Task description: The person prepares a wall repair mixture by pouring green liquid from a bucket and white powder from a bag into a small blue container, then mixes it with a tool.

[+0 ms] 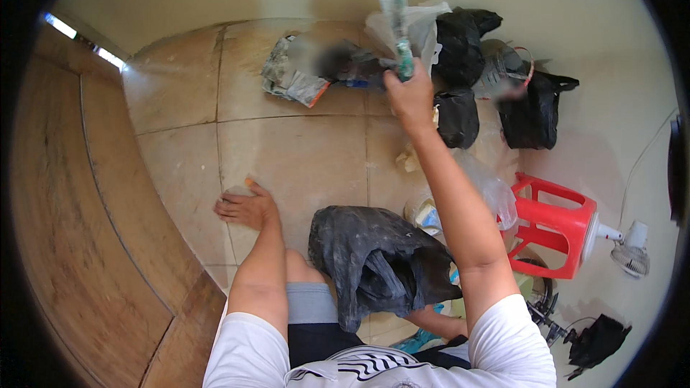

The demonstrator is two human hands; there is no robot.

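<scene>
My right hand [411, 99] reaches forward, closed around the green, stained handle of a scraper [395, 18]. Its pale, flat blade points up toward the wall. Low on the left, my left hand [246, 207] lies with fingers stretched out against the tiled floor [295, 158]. A small orange spot shows at its thumb; I cannot tell what it is. Beside the right hand lie crumpled newspaper [293, 75] and a whitish plastic bag [424, 25]. Close to my body, between my arms, a large black plastic bag [374, 251] partly hides my legs.
Several black bags [460, 47] stand by the far wall near a clear bucket [496, 72]. To the right are a red plastic stool [550, 223], a small fan [632, 251] and a clear plastic bag [489, 187]. A wooden door [93, 215] runs along the left.
</scene>
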